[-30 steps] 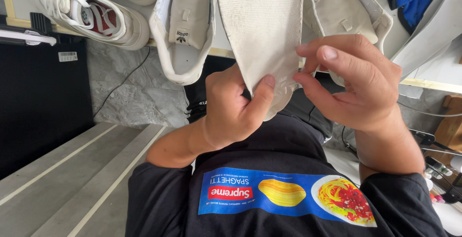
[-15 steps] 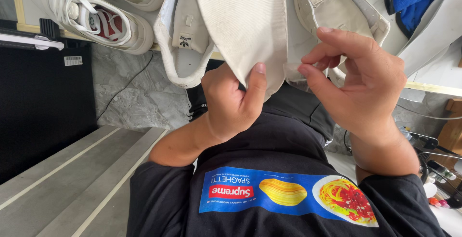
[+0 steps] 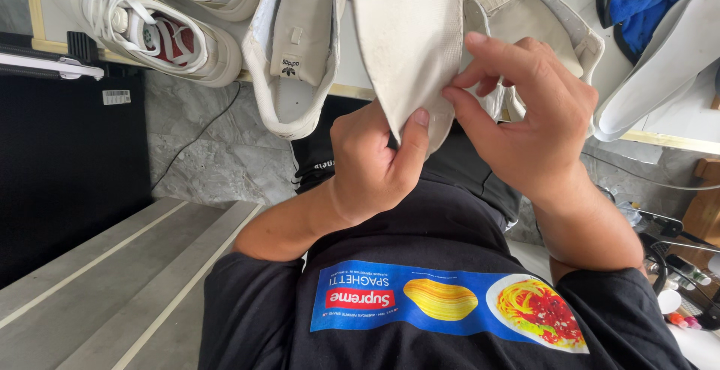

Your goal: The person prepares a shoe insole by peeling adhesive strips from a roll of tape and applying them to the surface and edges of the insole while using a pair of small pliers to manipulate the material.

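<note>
insole (image 3: pixel 409 32) pinched by left hand (image 3: pixel 371 167) and right hand (image 3: pixel 525 122) | fingers (image 3: pixel 465 103) pressed at near tip | likely light, floppy | best gripped by edges

Soft, even daylight fills the view, bright on the white shoes and the pale desk (image 3: pixel 360 62), with no hard glare. Shadows are faint: a soft one lies under the left hand (image 3: pixel 371 163) on the dark shirt (image 3: pixel 420 220). The black panel (image 3: pixel 67 182) at one side stays dim. Focus is sharp at the centre; the edges bend slightly from the wide lens.
</note>
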